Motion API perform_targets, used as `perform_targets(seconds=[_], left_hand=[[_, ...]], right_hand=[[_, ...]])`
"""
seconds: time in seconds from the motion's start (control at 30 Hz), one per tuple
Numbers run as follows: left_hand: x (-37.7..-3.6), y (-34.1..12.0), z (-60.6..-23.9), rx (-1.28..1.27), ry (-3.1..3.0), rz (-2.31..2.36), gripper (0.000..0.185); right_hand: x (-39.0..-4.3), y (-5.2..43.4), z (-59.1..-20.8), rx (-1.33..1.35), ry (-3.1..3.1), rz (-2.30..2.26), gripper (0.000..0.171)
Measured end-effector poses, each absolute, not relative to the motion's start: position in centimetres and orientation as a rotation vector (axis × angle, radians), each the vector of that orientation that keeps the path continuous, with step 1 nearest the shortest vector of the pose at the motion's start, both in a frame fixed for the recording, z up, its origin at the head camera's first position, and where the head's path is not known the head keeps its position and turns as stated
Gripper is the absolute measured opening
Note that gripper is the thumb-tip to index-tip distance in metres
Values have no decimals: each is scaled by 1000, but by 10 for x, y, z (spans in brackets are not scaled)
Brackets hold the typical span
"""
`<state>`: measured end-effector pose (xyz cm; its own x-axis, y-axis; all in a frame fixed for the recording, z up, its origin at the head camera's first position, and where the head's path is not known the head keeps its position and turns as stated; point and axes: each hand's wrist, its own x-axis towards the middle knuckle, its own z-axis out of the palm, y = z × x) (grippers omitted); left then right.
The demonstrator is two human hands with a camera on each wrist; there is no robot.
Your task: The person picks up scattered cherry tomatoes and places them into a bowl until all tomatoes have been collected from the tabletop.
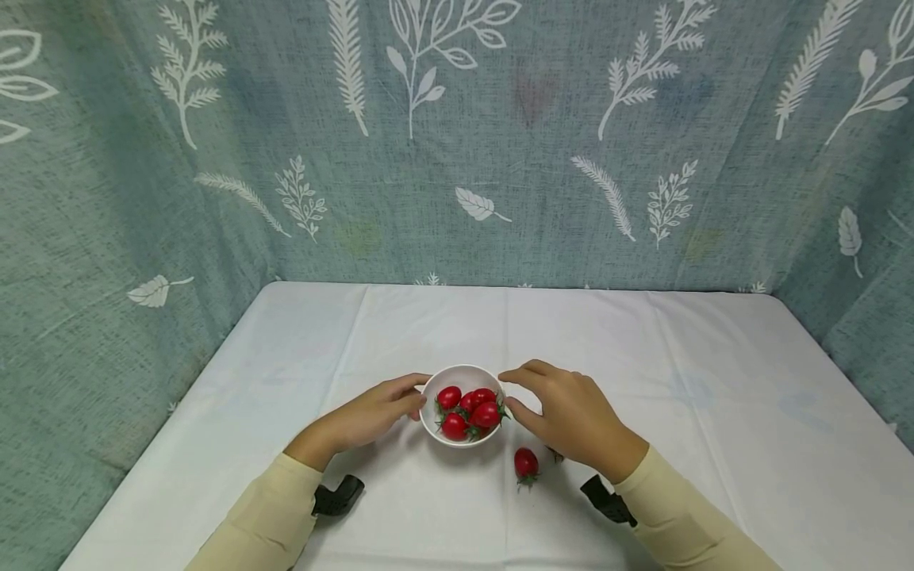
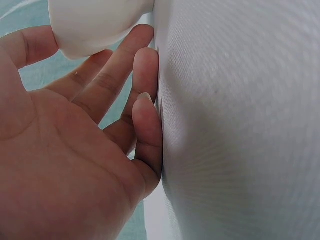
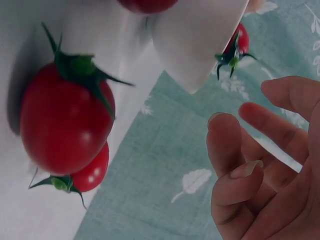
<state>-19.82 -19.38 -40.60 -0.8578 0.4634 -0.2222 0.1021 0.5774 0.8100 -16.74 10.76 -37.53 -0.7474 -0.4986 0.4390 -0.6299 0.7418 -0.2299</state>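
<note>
Several red cherry tomatoes (image 1: 485, 415) with green stems lie in a small white bowl (image 1: 444, 436) in the head view. My left hand (image 1: 378, 408) is at the bowl's left side, thumb and forefinger right at the wall; the left wrist view shows the other fingers low along the cloth. On the other side, my right hand (image 1: 571, 412) has loosely bent fingers near the rim and nothing in its grasp. A loose tomato (image 1: 526, 462) lies in front of the bowl. Beneath the right hand, another loose tomato (image 3: 65, 120) is mostly hidden from the head view.
White cloth (image 1: 371, 515) covers the table. Beyond its far edge hangs a green-blue curtain (image 1: 535, 222) with white leaf prints, which also runs along both sides. Each wrist carries a black strap mount (image 1: 339, 496).
</note>
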Motion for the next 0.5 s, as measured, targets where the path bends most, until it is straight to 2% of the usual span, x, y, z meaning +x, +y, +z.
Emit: perform_targets(seconds=[0.5], left_hand=[[-199, -195, -407, 450, 2398, 1193, 41]], right_hand=[[-179, 120, -377, 783, -2632, 522, 29]])
